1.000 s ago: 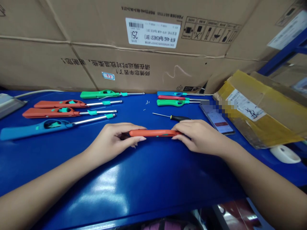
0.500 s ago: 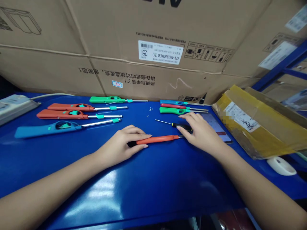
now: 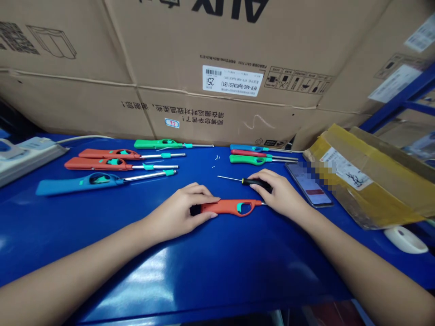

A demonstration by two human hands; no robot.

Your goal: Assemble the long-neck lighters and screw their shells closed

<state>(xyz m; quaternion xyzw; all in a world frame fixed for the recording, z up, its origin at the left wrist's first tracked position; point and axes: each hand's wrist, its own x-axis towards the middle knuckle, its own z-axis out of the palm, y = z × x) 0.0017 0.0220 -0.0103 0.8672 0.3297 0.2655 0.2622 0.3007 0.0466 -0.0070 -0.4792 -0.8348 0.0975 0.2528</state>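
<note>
My left hand (image 3: pixel 190 206) is closed on the handle end of an orange long-necked lighter (image 3: pixel 229 206), which lies flat with its green trigger showing. The far end of its metal neck passes out of sight under my right hand (image 3: pixel 275 190). That hand has its thumb and fingers around the black handle of a screwdriver (image 3: pixel 253 181); the thin shaft points left over the table. Behind my left arm lie a blue lighter (image 3: pixel 81 182), two orange lighters (image 3: pixel 98 164) and a green lighter (image 3: pixel 158 144), all with green tips on their necks.
A blue, a red and a green lighter (image 3: pixel 248 159) lie together at the back right. Near them are a phone (image 3: pixel 309 185), a taped carton (image 3: pixel 340 172) and a white mouse-shaped object (image 3: pixel 406 240). A large cardboard box (image 3: pixel 176 54) walls the back. A power strip (image 3: pixel 30 156) sits left.
The orange lighter has turned from edge-on to its side, so its trigger shows. My right hand has closed its fingers around the screwdriver handle. The view has shifted slightly.
</note>
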